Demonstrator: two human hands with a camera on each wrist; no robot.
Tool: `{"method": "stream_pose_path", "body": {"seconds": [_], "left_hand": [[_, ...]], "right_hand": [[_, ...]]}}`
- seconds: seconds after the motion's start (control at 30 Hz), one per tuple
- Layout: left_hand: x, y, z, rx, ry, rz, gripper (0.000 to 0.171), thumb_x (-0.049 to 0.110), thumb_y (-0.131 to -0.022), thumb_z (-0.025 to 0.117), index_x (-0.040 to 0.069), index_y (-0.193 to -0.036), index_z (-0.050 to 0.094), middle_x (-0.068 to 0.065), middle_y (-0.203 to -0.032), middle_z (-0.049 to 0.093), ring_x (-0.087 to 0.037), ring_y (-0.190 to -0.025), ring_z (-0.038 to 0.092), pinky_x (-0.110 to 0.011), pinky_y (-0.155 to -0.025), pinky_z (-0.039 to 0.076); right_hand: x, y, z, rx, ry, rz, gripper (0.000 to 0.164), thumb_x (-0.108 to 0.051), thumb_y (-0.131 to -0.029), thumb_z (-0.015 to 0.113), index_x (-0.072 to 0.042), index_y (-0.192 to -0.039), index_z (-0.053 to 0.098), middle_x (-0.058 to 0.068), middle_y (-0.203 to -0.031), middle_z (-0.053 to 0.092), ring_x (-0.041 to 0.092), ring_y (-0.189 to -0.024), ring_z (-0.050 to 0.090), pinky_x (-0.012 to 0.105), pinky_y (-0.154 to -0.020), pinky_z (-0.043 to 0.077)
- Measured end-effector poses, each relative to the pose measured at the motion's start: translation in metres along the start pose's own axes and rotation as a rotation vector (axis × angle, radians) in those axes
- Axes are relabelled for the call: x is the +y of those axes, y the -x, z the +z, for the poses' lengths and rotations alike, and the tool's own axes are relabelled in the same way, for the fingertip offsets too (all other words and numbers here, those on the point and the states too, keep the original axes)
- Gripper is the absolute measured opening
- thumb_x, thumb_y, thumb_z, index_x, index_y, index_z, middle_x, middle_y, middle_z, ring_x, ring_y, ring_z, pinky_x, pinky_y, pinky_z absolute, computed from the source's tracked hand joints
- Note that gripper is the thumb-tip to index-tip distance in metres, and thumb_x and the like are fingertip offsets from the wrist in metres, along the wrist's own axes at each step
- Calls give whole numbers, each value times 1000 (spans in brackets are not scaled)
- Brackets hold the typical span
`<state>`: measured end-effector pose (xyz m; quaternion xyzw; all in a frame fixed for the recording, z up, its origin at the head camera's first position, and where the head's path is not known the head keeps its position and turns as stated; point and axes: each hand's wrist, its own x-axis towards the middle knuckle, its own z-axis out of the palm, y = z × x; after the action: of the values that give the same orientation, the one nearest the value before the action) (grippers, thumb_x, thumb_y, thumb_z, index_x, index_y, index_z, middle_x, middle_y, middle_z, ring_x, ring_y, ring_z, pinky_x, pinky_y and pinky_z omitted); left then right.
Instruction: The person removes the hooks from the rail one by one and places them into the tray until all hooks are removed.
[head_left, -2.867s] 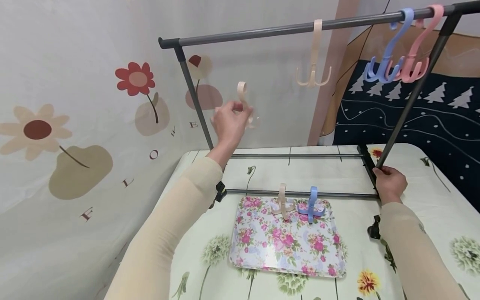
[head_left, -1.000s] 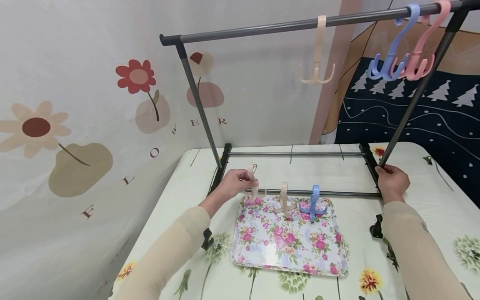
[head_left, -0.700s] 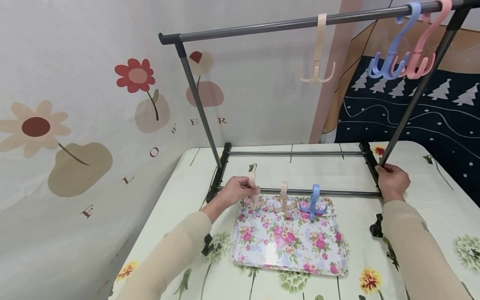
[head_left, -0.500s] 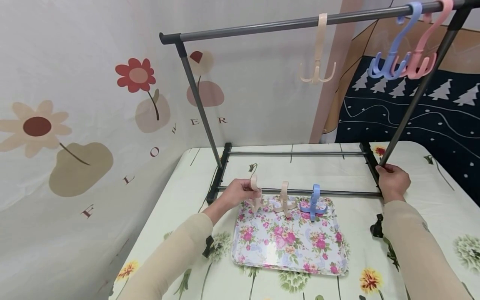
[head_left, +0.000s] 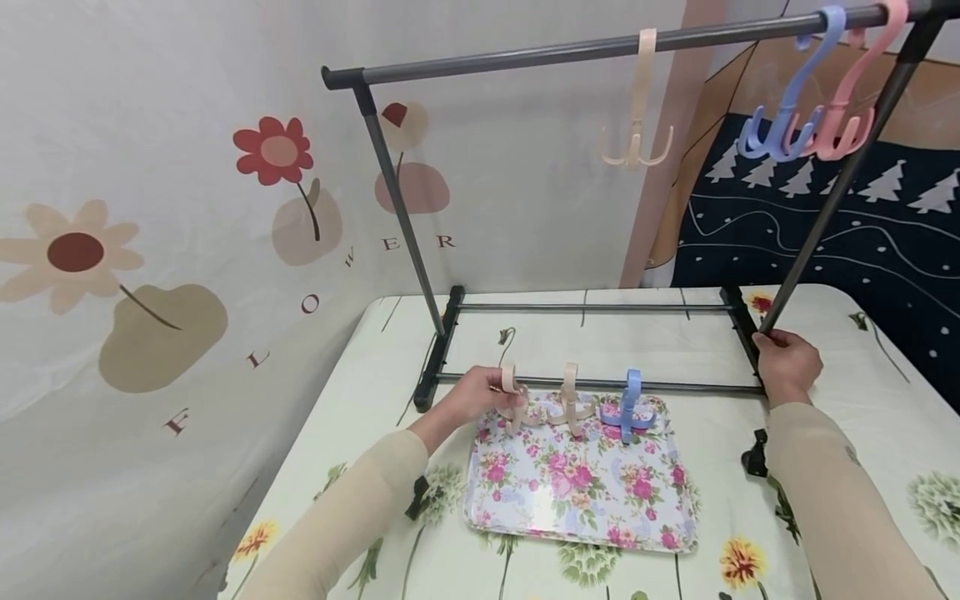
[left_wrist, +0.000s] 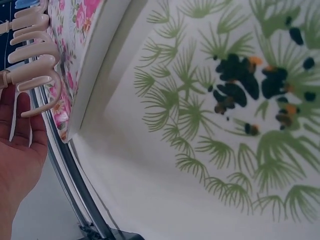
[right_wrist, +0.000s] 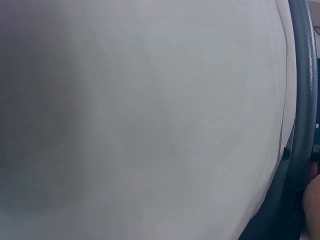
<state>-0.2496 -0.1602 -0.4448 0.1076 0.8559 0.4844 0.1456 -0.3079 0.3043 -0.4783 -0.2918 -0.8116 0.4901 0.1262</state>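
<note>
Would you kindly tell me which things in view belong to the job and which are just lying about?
Job, apparently: beige hook in left hand, other hooks, rack held by right hand.
Just there, apparently: floral tray, tablecloth, printed backdrop.

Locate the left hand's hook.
In the head view, the hook is below centre, near the far left corner of the floral tray, left of another cream hook.

Long, plain cream-beige sleeves, the left sleeve (head_left: 348, 512) and the right sleeve (head_left: 843, 492), cover the forearms and end at the wrists, leaving the left hand (head_left: 478, 394) and right hand (head_left: 789, 367) bare. The right one bears a small greyish mark (head_left: 851, 455) on its outer side. A small black wrist camera shows at the inner edge of each, the left camera (head_left: 417, 498) and right camera (head_left: 755, 455) alike dark and irregular.
</note>
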Motion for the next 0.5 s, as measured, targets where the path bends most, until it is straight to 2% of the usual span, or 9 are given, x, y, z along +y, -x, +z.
{"method": "stream_pose_path", "body": {"seconds": [0.2, 0.37, 0.5], "left_hand": [[-2, 2, 2, 10, -24, 18, 13, 14, -86, 78, 7, -96, 74, 0, -90, 71, -14, -79, 61, -39, -73, 54], [-6, 3, -4, -35, -27, 46, 12, 13, -89, 76, 10, -100, 72, -1, -97, 70, -15, -85, 64, -36, -74, 54], [-8, 4, -11, -40, -59, 59, 16, 16, -88, 77, 11, -100, 69, -3, -100, 68, -18, -92, 63, -35, -75, 53]], "right_hand": [[2, 0, 1, 9, 3, -11, 45, -30, -100, 56, -2, -134, 61, 10, -110, 64, 3, -72, 46, 23, -65, 40], [0, 1, 0, 9, -1, -8, 44, -30, -100, 56, -2, -134, 61, 9, -109, 64, 1, -71, 45, 23, -65, 40], [0, 1, 0, 19, 4, -15, 44, -29, -99, 56, -1, -133, 61, 7, -104, 64, 2, -72, 45, 22, -65, 39]]}}
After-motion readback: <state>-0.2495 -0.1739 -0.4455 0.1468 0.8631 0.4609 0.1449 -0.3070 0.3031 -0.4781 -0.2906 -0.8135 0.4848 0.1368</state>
